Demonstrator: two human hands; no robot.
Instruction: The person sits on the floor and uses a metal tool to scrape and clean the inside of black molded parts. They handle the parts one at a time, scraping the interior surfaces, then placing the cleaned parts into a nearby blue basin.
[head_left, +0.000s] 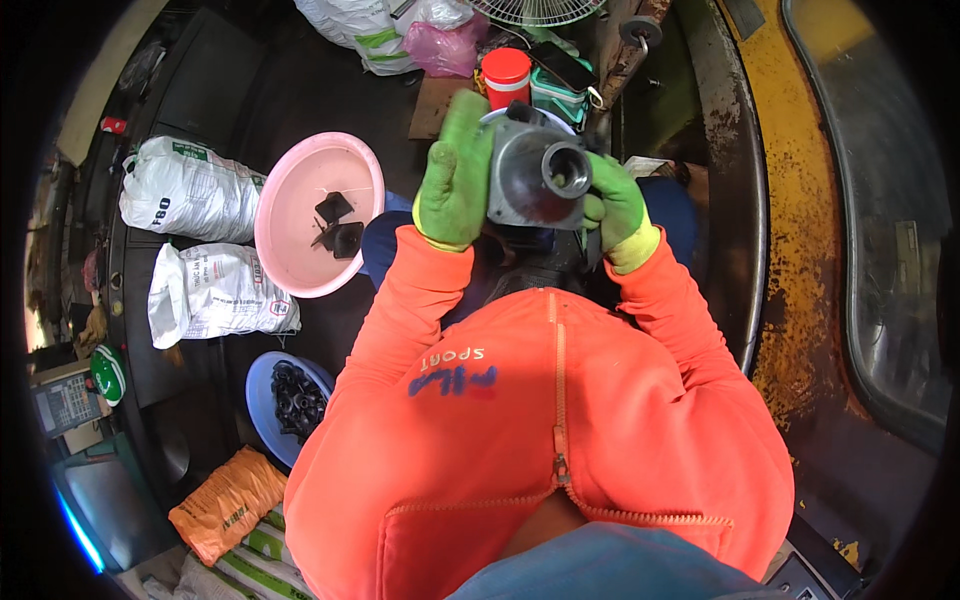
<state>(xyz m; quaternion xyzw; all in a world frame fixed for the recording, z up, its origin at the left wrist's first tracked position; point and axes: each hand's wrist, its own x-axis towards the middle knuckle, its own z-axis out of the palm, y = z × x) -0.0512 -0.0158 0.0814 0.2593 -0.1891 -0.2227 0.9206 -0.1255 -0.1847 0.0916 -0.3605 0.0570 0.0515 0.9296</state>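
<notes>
In front of my chest is a black flanged fitting (pixel 522 178), with a squarish base, a cone-shaped body and a round hollow neck pointing toward me. My right hand (pixel 615 205), in a green glove with a yellow cuff, grips it by the neck side with curled fingers. On the other side my left hand (pixel 452 180), gloved alike, is held upright with fingers stretched out, next to the edge of the base. Whether its palm touches the fitting I cannot tell. Behind the fitting, a bluish-white basin rim (pixel 565 126) shows in part.
A pink basin (pixel 285 255) with a few black pieces stands to the left. Below it, a blue basin (pixel 262 405) holds many small black parts. White sacks (pixel 225 295) lie farther left. Ahead stand a red-lidded container (pixel 506 68) and a fan (pixel 540 8). A rusty yellow machine frame (pixel 790 250) rises at right.
</notes>
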